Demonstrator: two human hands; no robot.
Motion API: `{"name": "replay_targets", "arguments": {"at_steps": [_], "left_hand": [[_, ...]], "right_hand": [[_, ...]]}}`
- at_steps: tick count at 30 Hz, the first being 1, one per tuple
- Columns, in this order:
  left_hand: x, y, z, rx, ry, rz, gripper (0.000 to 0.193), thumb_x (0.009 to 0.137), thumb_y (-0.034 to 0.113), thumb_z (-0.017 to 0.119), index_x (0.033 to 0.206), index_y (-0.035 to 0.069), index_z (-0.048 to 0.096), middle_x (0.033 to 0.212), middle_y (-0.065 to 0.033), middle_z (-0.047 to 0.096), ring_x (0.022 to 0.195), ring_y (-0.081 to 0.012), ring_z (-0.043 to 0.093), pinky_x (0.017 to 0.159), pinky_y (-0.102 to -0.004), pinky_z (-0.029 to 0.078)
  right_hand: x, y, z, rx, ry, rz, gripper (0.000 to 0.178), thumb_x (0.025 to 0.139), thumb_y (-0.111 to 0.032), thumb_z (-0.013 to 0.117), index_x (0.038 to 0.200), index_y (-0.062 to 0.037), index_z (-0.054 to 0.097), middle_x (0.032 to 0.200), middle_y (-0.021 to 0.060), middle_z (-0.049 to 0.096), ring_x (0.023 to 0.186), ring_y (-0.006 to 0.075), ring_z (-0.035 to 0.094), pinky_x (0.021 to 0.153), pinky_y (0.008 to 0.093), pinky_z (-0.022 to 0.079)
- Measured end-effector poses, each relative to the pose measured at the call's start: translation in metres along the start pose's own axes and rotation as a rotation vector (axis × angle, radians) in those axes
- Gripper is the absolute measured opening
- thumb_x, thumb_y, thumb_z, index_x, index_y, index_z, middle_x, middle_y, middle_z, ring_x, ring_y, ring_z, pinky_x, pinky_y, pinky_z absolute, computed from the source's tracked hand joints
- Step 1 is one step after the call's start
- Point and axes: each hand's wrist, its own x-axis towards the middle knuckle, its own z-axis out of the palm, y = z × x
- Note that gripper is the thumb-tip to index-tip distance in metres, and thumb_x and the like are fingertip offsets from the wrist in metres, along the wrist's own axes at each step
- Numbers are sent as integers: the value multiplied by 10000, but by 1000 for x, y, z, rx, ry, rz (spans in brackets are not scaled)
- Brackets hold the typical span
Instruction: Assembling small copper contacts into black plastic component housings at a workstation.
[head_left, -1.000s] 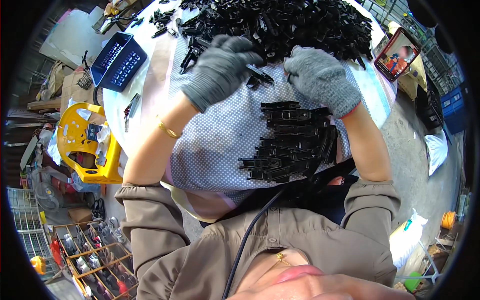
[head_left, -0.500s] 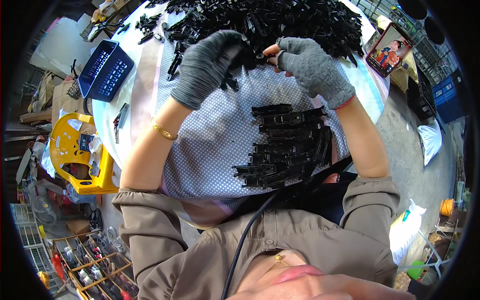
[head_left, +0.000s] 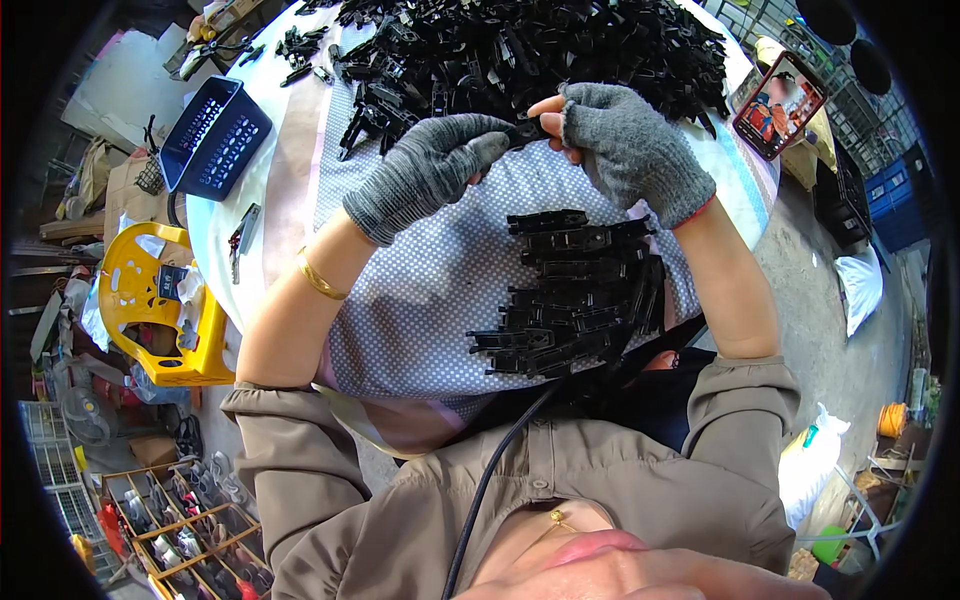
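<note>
Both my hands wear grey knit gloves. My left hand [head_left: 425, 175] and my right hand [head_left: 625, 140] meet over a dotted grey cloth [head_left: 420, 290] and pinch a small black plastic part [head_left: 527, 130] between their fingertips. Just beyond them lies a big heap of loose black plastic parts [head_left: 530, 50] on the table. Nearer to me, under my right forearm, sits a neat stack of black parts [head_left: 575, 295] laid in rows on the cloth.
A phone [head_left: 780, 105] with a lit screen lies at the table's right edge. A dark blue perforated tray [head_left: 215, 130] stands at the left. A yellow plastic chair [head_left: 150, 310] and a compartment box of small items [head_left: 170, 530] sit on the floor, lower left.
My hands have come together from apart and lifted toward the heap. They now both pinch one black part between the fingertips.
</note>
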Motion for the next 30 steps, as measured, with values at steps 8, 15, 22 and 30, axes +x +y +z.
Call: {"name": "replay_targets", "arguments": {"at_steps": [8, 15, 22, 30], "left_hand": [[3, -17, 11, 218, 195, 286, 244, 863, 236, 553, 998, 44, 621, 674, -9, 567, 587, -70, 483, 561, -210, 442], [-4, 8, 7, -56, -49, -12, 222, 864, 205, 553, 976, 22, 609, 681, -45, 591, 588, -104, 516, 560, -248, 447], [-5, 6, 51, 200, 164, 359, 149, 845, 134, 530, 902, 9, 589, 681, -130, 597, 587, -247, 590, 565, -336, 483], [-20, 28, 42, 491, -55, 413, 282, 836, 308, 547, 968, 64, 601, 800, -139, 585, 668, -290, 600, 614, -359, 485]], "right_hand": [[-11, -11, 15, -186, 107, -108, 238, 843, -225, 587, 963, -25, 634, 736, 34, 596, 632, 82, 538, 588, 215, 469], [-6, -14, 0, 2, -91, 45, 244, 832, -208, 597, 1005, -37, 618, 827, 78, 622, 723, 137, 600, 656, 252, 515], [-14, -18, 39, 174, -99, -104, 326, 912, -293, 444, 1018, -7, 556, 941, 104, 615, 850, 149, 610, 770, 269, 506], [-2, -20, -21, -450, -10, -396, 482, 835, -481, 507, 825, -13, 621, 746, 84, 614, 688, 141, 587, 644, 271, 482]]}}
